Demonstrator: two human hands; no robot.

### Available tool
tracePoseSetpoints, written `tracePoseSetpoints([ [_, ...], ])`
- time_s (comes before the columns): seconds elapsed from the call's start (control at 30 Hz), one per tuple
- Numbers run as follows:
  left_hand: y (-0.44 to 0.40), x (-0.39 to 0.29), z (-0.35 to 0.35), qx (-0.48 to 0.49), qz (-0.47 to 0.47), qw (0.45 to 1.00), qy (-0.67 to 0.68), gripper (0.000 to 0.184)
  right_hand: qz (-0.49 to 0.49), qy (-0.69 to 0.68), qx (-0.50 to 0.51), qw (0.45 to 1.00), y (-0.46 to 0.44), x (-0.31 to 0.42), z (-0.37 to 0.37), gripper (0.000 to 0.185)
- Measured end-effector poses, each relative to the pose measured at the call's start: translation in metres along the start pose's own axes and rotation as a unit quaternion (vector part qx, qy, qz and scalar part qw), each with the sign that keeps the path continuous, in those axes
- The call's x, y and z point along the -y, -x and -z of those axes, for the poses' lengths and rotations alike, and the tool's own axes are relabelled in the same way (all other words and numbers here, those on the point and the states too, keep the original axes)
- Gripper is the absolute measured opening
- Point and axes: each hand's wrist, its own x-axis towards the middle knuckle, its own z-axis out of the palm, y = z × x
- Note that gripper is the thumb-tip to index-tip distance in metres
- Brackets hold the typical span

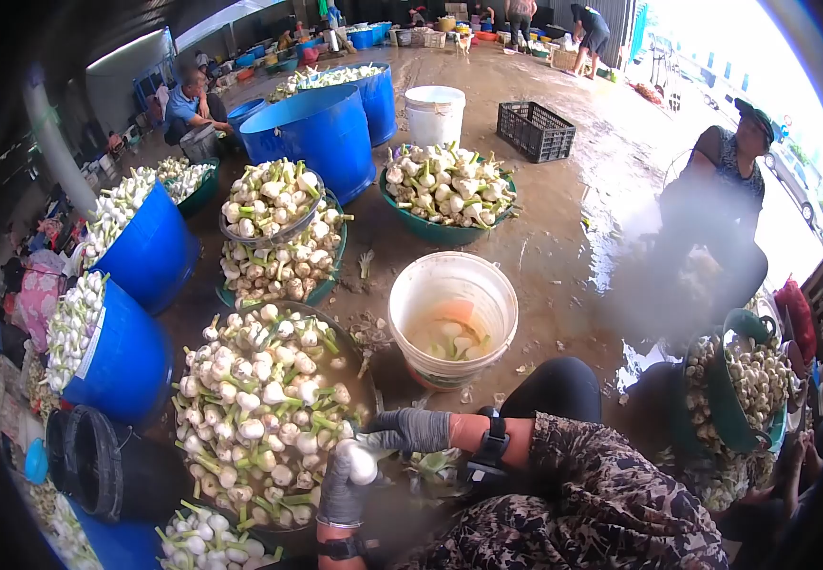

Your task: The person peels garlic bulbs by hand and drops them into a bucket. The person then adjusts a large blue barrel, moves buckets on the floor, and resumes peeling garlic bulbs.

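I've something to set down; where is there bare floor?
Bare: the wet floor between the nearer white bucket, black crate and person in the cap, though hazy near that person; also beyond the crate. Crowded: the picture's left, where piled garlic and blue tubs are packed close.

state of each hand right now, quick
Left hand: closed, holding a garlic bulb.
Right hand: up close to that bulb; whether it grips anything cannot be told.
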Motion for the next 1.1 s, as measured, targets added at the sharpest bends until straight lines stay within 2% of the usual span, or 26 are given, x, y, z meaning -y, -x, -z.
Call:
tracePoseSetpoints([
  [0.03,-0.001,0.003,0.005,-0.002,-0.03,0.999,-0.032,0.066,-0.011,-0.044,0.048,0.998,0.002,-0.01,-0.002,0.054],
  [0.1,-0.002,-0.001,0.009,0.013,-0.002,0.996,-0.085,0.073,0.045,0.198,-0.013,0.979,0.012,0.004,-0.01,0.038],
  [0.17,0.009,-0.019,-0.015,0.014,0.025,0.987,-0.16,0.07,0.059,0.281,-0.062,0.956,0.014,0.002,-0.012,0.026],
  [0.23,0.005,-0.011,-0.014,0.002,0.019,0.943,-0.332,0.068,0.08,0.322,-0.047,0.942,0.013,-0.005,-0.013,0.021],
  [0.3,0.011,-0.003,-0.026,-0.031,-0.146,0.889,-0.432,0.067,0.028,0.35,-0.045,0.935,0.012,-0.005,-0.013,0.025],
  [0.37,0.016,-0.008,-0.041,-0.035,-0.165,0.844,-0.509,0.068,-0.009,0.311,-0.057,0.949,0.005,-0.022,-0.009,0.025],
  [0.43,0.014,-0.016,-0.05,-0.01,-0.313,0.753,-0.579,0.066,-0.094,0.201,-0.003,0.975,-0.003,-0.038,-0.001,0.023],
  [0.47,0.013,-0.017,-0.052,-0.012,-0.35,0.739,-0.575,0.064,-0.1,0.196,-0.001,0.975,-0.007,-0.052,0.006,0.023],
  [0.5,0.017,-0.018,-0.056,-0.01,-0.348,0.741,-0.575,0.064,0.065,0.169,0.081,0.98,-0.012,-0.073,0.011,0.023],
  [0.57,0.022,-0.025,-0.06,-0.071,-0.325,0.813,-0.478,0.059,0.147,0.254,0.158,0.943,-0.007,-0.114,0.004,0.025],
  [0.6,0.016,-0.034,-0.049,-0.105,-0.369,0.638,-0.668,0.062,0.192,0.288,0.191,0.918,-0.005,-0.114,0.0,0.026],
  [0.63,0.014,-0.033,-0.044,-0.103,-0.311,0.879,-0.347,0.07,0.108,0.308,0.21,0.921,0.004,-0.113,-0.011,0.028],
  [0.67,0.016,-0.038,-0.048,-0.085,-0.273,0.94,-0.184,0.074,0.025,0.332,0.227,0.915,0.012,-0.092,-0.022,0.03],
  [0.7,0.019,-0.042,-0.052,-0.064,-0.228,0.971,-0.015,0.077,-0.173,0.267,0.227,0.92,0.022,-0.045,-0.026,0.032],
  [0.73,0.018,-0.041,-0.05,-0.065,-0.234,0.97,-0.013,0.077,-0.174,0.309,0.261,0.898,0.026,-0.043,-0.029,0.044],
  [0.77,0.016,-0.036,-0.045,-0.049,-0.188,0.978,0.073,0.077,-0.172,0.315,0.261,0.896,0.026,-0.037,-0.025,0.044],
  [0.8,0.012,-0.031,-0.039,-0.029,-0.139,0.977,0.158,0.081,-0.15,0.358,0.176,0.905,0.027,-0.027,-0.019,0.05],
  [0.83,0.008,-0.026,-0.034,-0.024,-0.142,0.976,0.161,0.081,-0.128,0.397,0.088,0.905,0.03,-0.016,-0.014,0.057],
  [0.87,0.003,-0.02,-0.031,0.001,-0.065,0.971,0.23,0.084,-0.071,0.185,0.012,0.98,0.028,-0.002,0.001,0.064],
  [0.9,0.0,-0.019,-0.034,0.021,0.016,0.957,0.29,0.088,-0.005,-0.046,-0.062,0.997,0.022,0.015,0.015,0.071],
  [0.97,-0.001,-0.021,-0.052,-0.001,0.065,0.975,0.212,0.053,0.013,-0.052,-0.057,0.997,0.027,0.055,0.025,0.069],
  [1.0,0.0,-0.025,-0.064,-0.009,0.09,0.981,0.173,0.037,0.018,-0.098,-0.058,0.993,0.03,0.069,0.021,0.068],
  [1.03,-0.002,-0.02,-0.064,0.029,0.092,0.986,0.134,0.043,0.074,0.014,-0.077,0.994,0.031,0.067,0.021,0.056],
  [1.1,-0.003,-0.015,-0.068,0.106,0.087,0.989,0.053,0.055,0.003,0.152,-0.116,0.982,0.043,0.088,0.016,0.035],
])
